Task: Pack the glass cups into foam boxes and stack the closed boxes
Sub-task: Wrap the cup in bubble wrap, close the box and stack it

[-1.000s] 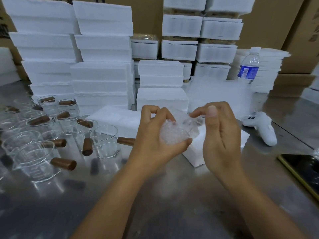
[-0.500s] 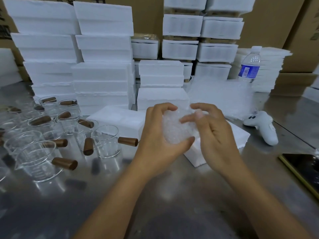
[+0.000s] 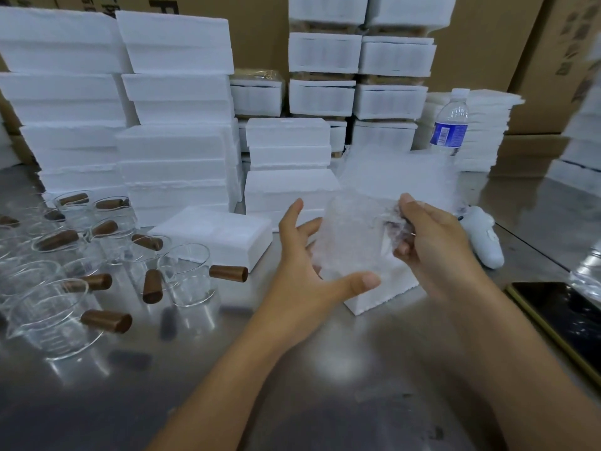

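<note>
The left hand (image 3: 302, 265) has opened since a moment ago and now only cradles the wrapped cup (image 3: 353, 242) on spread fingers, while the right hand (image 3: 429, 242) pinches its wrap end. The cup is just above the foam box (image 3: 383, 297), so the wrapping seems finished and placing it comes next.

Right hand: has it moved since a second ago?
Yes. The right hand, pinching the bubble wrap, has shifted right, toward the white controller, closing the gap that showed between them earlier.

Bubble-wrap bundle (image 3: 354, 236) contents indistinct; phone (image 3: 556, 315) cropped at right.
</note>
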{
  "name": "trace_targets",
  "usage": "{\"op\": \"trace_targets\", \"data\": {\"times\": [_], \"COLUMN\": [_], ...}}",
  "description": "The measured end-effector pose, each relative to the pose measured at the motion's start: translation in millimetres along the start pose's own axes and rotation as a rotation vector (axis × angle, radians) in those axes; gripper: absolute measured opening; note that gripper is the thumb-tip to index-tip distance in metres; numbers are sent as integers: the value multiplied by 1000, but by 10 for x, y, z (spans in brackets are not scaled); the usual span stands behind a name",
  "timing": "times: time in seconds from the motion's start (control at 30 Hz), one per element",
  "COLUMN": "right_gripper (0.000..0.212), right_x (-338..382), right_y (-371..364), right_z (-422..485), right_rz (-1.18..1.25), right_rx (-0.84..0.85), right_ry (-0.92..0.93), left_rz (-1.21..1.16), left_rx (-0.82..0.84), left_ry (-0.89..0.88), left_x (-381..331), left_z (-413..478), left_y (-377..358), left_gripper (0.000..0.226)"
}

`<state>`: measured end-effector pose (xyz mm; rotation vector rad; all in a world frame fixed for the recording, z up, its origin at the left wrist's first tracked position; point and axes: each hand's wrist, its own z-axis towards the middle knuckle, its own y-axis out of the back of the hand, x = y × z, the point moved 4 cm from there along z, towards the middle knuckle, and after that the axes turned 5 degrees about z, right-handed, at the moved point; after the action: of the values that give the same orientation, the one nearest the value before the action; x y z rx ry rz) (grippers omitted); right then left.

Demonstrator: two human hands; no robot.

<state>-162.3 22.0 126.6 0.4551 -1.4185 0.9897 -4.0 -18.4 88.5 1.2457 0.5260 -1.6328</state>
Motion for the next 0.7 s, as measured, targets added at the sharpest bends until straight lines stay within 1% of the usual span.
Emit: {"op": "trace_targets", "data": {"times": [0.03,0.07,0.1,0.2,0.27,0.3,0.4,0.47,0.57,0.7], "right_gripper": [36,35,34,34,35,34,28,27,30,27], "right_x": [14,24,34,46,35,24,-3,-29,-109,-232], "right_y": [48,92,138,227,239,237,176,103,43,38], "right_z": [23,46,65,102,110,113,109,98,85,94], "right_rz": [38,69,84,67,25,-21,-201,-251,-345,-494], "right_rx": [-62,-123,-179,-280,-295,-292,-201,-104,-1,111], "right_ry": [-6,-7,-1,41,65,78,153,208,186,70], "left_rz": [26,82,158,411,558,584,592,612,611,545], "left_rx": [44,91,138,254,267,244,117,57,-7,-8], "left_ry": [14,20,19,-30,-79,-83,-38,-34,-67,-17], "left_x": [37,65,85,107,98,92,102,126,142,152], "left_z": [-7,-17,-34,-80,-85,-82,-42,-28,-20,-2], "left_y": [-41,-80,-118,-179,-166,-139,-7,48,80,115], "left_gripper": [114,114,110,83,74,69,52,46,54,68]}}
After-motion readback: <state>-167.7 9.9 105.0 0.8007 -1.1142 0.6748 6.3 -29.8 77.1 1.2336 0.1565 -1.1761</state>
